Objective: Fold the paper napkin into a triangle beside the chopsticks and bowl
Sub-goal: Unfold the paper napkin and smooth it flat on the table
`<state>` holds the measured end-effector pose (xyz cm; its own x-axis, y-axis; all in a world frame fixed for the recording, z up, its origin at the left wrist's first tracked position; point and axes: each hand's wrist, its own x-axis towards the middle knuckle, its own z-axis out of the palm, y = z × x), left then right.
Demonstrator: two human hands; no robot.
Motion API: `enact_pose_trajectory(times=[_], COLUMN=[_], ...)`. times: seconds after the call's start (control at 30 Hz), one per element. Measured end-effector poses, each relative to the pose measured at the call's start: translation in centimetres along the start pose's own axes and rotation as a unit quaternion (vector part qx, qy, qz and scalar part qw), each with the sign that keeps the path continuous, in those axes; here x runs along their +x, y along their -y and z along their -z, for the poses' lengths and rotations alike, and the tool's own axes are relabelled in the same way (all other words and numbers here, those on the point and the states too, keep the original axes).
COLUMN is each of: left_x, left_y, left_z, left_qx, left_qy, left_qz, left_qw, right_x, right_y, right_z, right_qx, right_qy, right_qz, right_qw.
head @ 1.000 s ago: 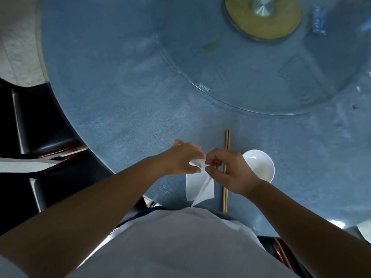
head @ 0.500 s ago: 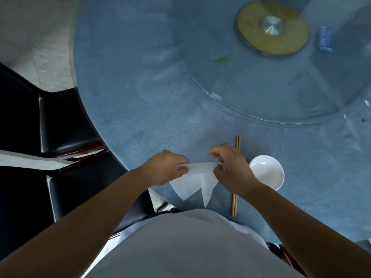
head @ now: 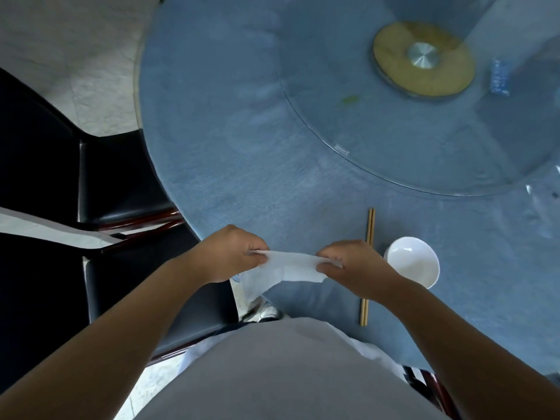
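Got the napkin (head: 291, 266) pinched tight at both ends, left hand (head: 233, 253) & right hand (head: 351, 265), long axis running left-right, held just above the table's (head: 242, 165) near edge. Chopsticks (head: 368, 268) + bowl (head: 412, 262) sit right of my right hand, so that hand's nearer imo.

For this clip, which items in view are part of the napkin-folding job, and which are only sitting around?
Part of the job:
- paper napkin, stretched between the left hand and right hand
- chopsticks on the blue table
- white bowl right of the chopsticks

Just lying about:
- glass turntable with its brass hub
- black chairs
- blue packet on the turntable
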<state>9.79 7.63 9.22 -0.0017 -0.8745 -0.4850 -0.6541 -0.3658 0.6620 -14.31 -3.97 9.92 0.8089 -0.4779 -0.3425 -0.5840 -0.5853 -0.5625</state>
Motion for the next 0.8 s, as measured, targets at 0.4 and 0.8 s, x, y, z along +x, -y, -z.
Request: enact_pose_trajectory(times=[0.4, 0.8], left_x=[2.1, 11.4], left_y=[1.9, 3.4], left_z=[2.1, 0.6], left_qx=[-0.017, 0.065], left_qy=[-0.036, -0.074], left_qz=[0.047, 0.133], left_qw=[0.998, 0.986], right_x=[1.5, 9.2], right_y=[-2.7, -9.4], right_z=[0.9, -0.4], right_qx=[0.098, 0.178], right_qy=[0.005, -0.04], right_qz=[-0.14, -0.301], right_qw=[0.985, 0.936])
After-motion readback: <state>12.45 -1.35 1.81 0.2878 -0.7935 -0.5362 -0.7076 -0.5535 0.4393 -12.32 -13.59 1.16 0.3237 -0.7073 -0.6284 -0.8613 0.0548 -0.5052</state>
